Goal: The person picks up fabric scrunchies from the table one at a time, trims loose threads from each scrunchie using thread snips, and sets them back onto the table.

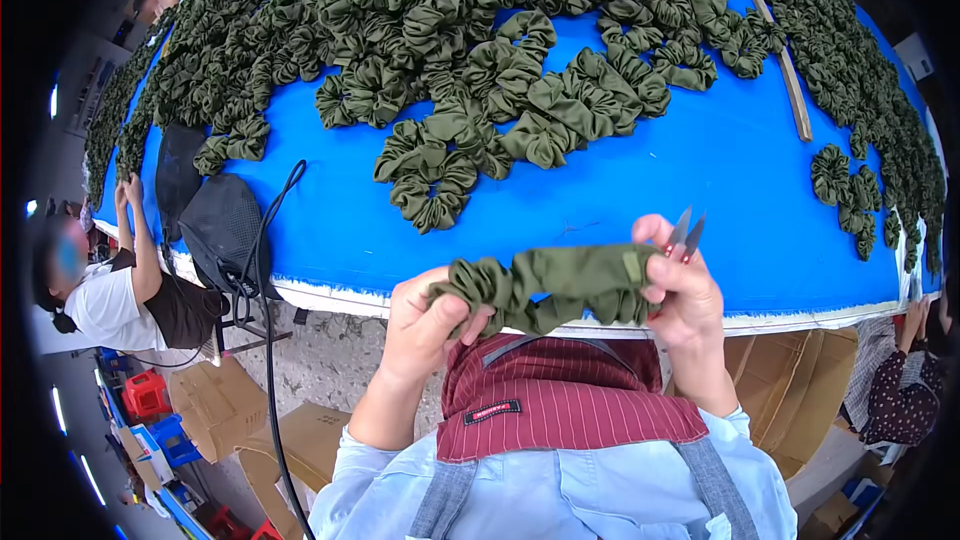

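Observation:
A dark green fabric scrunchie (575, 272) is stretched between my two hands above the table's near edge. My left hand (422, 322) is closed on its gathered left end. My right hand (690, 302) pinches the other end, where a small lighter green tag shows. The same right hand also holds a pair of small thread snips (685, 238), blades pointing up and away from the scrunchie. Beyond my hands, a large heap of similar green scrunchies (400, 5) covers the far part of the blue tabletop (700, 190).
A wooden strip (785, 65) divides the heap from more scrunchies on the right. A black mesh bag (222, 230) and a black cable (266, 340) are at the left edge. Cardboard boxes (218, 405) stand below. People work at both ends; one in a white shirt (118, 310) sits left.

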`<state>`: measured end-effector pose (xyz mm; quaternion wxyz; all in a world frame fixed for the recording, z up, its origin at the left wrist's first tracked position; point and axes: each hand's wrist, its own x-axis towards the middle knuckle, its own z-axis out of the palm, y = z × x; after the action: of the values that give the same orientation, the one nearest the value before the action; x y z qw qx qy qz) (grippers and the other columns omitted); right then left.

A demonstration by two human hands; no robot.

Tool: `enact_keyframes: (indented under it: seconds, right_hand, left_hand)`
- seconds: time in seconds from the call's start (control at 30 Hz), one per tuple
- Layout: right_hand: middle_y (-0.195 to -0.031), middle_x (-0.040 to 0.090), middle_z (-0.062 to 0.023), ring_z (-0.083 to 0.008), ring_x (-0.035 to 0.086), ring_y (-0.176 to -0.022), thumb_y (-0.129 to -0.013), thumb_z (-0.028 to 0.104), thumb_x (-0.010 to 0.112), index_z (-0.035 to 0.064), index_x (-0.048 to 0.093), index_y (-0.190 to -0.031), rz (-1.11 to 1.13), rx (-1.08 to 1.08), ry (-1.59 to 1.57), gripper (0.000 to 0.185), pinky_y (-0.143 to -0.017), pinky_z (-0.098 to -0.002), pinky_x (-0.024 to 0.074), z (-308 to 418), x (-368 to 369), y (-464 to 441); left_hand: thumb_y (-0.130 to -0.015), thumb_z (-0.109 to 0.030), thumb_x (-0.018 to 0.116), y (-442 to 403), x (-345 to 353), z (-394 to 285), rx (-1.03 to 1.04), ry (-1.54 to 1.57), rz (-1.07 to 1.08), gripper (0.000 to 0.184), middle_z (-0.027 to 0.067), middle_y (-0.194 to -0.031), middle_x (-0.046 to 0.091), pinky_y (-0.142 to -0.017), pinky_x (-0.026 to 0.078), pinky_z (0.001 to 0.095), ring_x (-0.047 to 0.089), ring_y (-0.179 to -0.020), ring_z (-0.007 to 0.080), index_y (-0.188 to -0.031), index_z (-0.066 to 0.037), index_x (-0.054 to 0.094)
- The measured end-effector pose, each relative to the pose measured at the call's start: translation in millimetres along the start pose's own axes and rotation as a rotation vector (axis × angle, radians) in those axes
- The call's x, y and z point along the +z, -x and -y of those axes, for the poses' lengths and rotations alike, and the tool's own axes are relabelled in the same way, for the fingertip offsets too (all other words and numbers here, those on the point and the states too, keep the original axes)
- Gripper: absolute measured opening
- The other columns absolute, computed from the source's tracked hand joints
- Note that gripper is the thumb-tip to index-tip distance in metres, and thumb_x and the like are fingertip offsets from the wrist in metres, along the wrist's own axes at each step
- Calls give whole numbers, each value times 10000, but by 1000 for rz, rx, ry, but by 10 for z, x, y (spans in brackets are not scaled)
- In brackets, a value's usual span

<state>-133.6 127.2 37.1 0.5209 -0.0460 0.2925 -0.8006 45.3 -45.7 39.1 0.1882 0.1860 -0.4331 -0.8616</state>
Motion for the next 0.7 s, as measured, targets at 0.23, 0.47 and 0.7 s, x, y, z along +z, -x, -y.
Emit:
enact_keyframes:
  seconds: [0.23, 0.47, 0.7]
  right_hand:
    - [-718, 603, -61, -84, 514, -524, -703, -53, 615, -14, 559, -993, 6, -17, 530, 298, -490, -173, 410, -257, 326, -83]
    - [-778, 616, -78, -97, 539, -584, -716, -60, 628, -17, 581, -970, -144, 43, 695, 262, -562, -189, 453, 103, -37, 141]
    - [-808, 598, -55, -97, 546, -610, -780, 23, 624, 0, 573, -919, -22, -126, 448, 150, -565, -202, 448, -272, 166, -94]
  left_hand:
    - [-771, -58, 610, -130, 291, 128, -5, -477, 121, 116, 0, -565, 520, -453, 392, 194, 480, -496, 93, -866, -39, 547]
    - [-681, 82, 602, -63, -130, -208, -148, -281, 73, 478, 69, -677, 577, -434, 384, 178, 513, -514, 109, -1107, -41, 424]
    - [-730, 70, 494, -236, 257, 302, 35, 62, 136, 418, 61, -659, 529, -456, 391, 197, 443, -470, 104, -1132, -12, 417]
